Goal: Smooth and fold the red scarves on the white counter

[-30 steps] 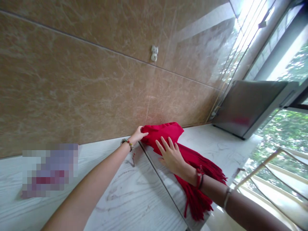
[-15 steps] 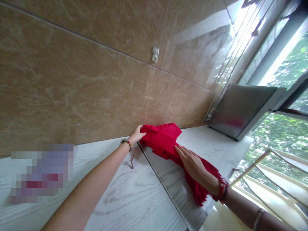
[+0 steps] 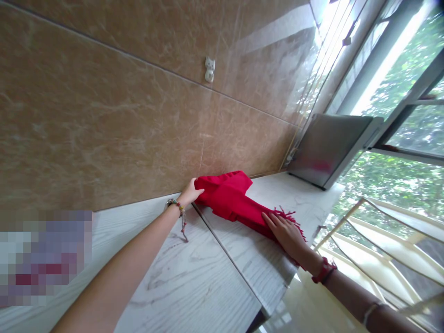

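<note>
Red scarf [image 3: 222, 199] on desk [image 3: 180, 277], mid-frame, slanting from near wall [image 3: 121, 138] toward lower right. Your left hand [image 3: 189, 192] grips its left end, thumb on top, other fingertips hidden by cloth; probably anchors scarf against slipping. Your right hand [image 3: 287, 233] lies palm down, fingers stretched out, gripping nothing; likely presses narrow part flat. Scarf runs beneath right fingers, touching; fringe [image 3: 289, 219] shows just beside them, right of frame centre. Wider folded part lies between hands.
</note>
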`<action>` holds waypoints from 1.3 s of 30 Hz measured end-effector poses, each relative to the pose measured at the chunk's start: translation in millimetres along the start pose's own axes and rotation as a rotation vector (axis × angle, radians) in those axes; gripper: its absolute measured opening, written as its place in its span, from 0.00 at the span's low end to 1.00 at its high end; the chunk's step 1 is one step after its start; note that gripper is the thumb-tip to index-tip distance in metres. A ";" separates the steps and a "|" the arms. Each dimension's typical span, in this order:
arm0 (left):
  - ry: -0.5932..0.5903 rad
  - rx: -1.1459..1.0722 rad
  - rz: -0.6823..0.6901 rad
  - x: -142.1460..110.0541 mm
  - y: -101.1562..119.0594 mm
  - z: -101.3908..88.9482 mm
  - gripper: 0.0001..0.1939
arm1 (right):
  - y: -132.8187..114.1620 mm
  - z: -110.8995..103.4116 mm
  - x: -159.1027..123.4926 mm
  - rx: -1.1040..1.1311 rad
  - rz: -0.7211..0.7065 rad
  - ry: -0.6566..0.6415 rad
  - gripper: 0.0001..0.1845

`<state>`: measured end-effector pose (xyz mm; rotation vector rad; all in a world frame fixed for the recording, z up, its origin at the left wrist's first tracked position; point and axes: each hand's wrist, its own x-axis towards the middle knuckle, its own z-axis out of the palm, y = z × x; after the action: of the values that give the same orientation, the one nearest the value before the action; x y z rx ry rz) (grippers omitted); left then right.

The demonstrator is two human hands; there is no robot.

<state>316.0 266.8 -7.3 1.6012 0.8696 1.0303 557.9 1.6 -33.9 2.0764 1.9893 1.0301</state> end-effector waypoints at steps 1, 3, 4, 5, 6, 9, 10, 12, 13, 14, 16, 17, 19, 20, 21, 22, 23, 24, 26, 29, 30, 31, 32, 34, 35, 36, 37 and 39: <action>0.003 0.003 0.000 0.0 -0.2 -0.6 0.33 | 0.8 1.4 -4.0 -0.001 0.024 -0.010 0.24; 0.006 0.008 -0.002 -0.1 -0.9 -1.4 0.34 | 2.9 -8.3 -6.0 0.022 0.069 -0.053 0.22; 0.008 0.009 -0.004 -0.2 -1.4 -1.5 0.34 | 2.5 -18.3 -3.5 0.057 0.072 -0.076 0.21; 0.009 0.009 -0.007 -0.4 -2.0 -1.6 0.34 | -0.2 -30.2 1.6 0.108 0.057 -0.083 0.20; 0.010 0.009 -0.008 -0.5 -2.6 -1.5 0.34 | -5.9 -42.5 9.0 0.170 0.026 -0.071 0.19; 0.008 0.010 -0.012 -1.6 -3.7 -1.6 0.33 | -41.5 -67.3 41.4 0.282 -0.073 0.140 0.23; 0.008 0.014 -0.011 -2.1 -3.7 -1.8 0.33 | -57.2 -68.1 53.4 0.272 -0.081 0.195 0.27; 0.011 0.028 -0.006 -3.2 -2.8 -2.4 0.34 | -86.7 -58.5 75.1 0.256 -0.087 0.256 0.29; 0.014 0.038 -0.002 -3.7 -1.9 -2.6 0.34 | -97.8 -50.0 83.6 0.241 -0.083 0.276 0.28; 0.019 0.047 0.004 -4.0 -0.8 -2.6 0.34 | -105.2 -40.7 90.3 0.222 -0.081 0.299 0.26; 0.027 0.065 0.016 -4.0 2.1 -1.9 0.33 | -107.7 -24.3 97.1 0.186 -0.098 0.351 0.23; 0.031 0.071 0.022 -3.7 3.6 -1.0 0.33 | -103.5 -18.9 97.6 0.172 -0.112 0.379 0.21; 0.036 0.077 0.030 -2.5 6.0 1.2 0.32 | -88.9 -14.6 94.2 0.163 -0.138 0.434 0.20; 0.039 0.077 0.032 -1.8 6.7 2.5 0.31 | -80.9 -15.2 91.1 0.167 -0.144 0.455 0.20; 0.043 0.077 0.033 -1.1 6.9 3.7 0.31 | -74.1 -16.9 87.7 0.173 -0.143 0.468 0.20; 0.046 0.078 0.033 -0.4 6.6 4.8 0.31 | -69.5 -19.0 84.3 0.180 -0.134 0.473 0.20; 0.050 0.079 0.033 0.1 5.8 5.6 0.30 | -67.5 -20.9 81.3 0.185 -0.118 0.466 0.20; 0.053 0.083 0.032 0.4 4.6 6.2 0.30 | -68.1 -22.4 78.8 0.189 -0.104 0.444 0.21; 0.062 0.100 0.031 0.6 1.8 6.4 0.29 | -75.3 -23.4 76.3 0.194 -0.096 0.380 0.22; 0.076 0.155 0.038 0.5 -0.8 5.1 0.28 | -87.7 -21.2 79.8 0.211 -0.093 0.314 0.25; 0.078 0.180 0.045 0.6 -0.9 4.5 0.28 | -89.6 -19.7 82.4 0.219 -0.080 0.313 0.26; 0.079 0.207 0.053 0.9 -0.6 3.9 0.28 | -90.1 -17.7 85.2 0.227 -0.065 0.315 0.26; 0.078 0.235 0.063 1.4 0.0 3.5 0.28 | -89.5 -15.4 87.8 0.236 -0.060 0.317 0.26; 0.079 0.286 0.082 2.7 1.8 3.1 0.27 | -87.0 -10.3 90.8 0.252 -0.085 0.324 0.25; 0.084 0.310 0.088 2.9 3.0 3.3 0.27 | -85.8 -8.3 90.8 0.258 -0.109 0.331 0.24; 0.092 0.330 0.092 2.5 4.4 3.7 0.28 | -84.8 -7.3 89.8 0.262 -0.128 0.340 0.23; 0.098 0.342 0.090 1.1 6.0 4.4 0.28 | -83.8 -7.5 88.0 0.268 -0.138 0.348 0.22; 0.125 0.406 0.113 -6.1 10.2 7.1 0.29 | -79.7 -12.3 83.8 0.299 -0.147 0.338 0.21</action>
<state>320.7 256.4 0.4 1.9581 1.1375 1.0902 477.3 85.4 -30.6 1.9496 2.5596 1.1832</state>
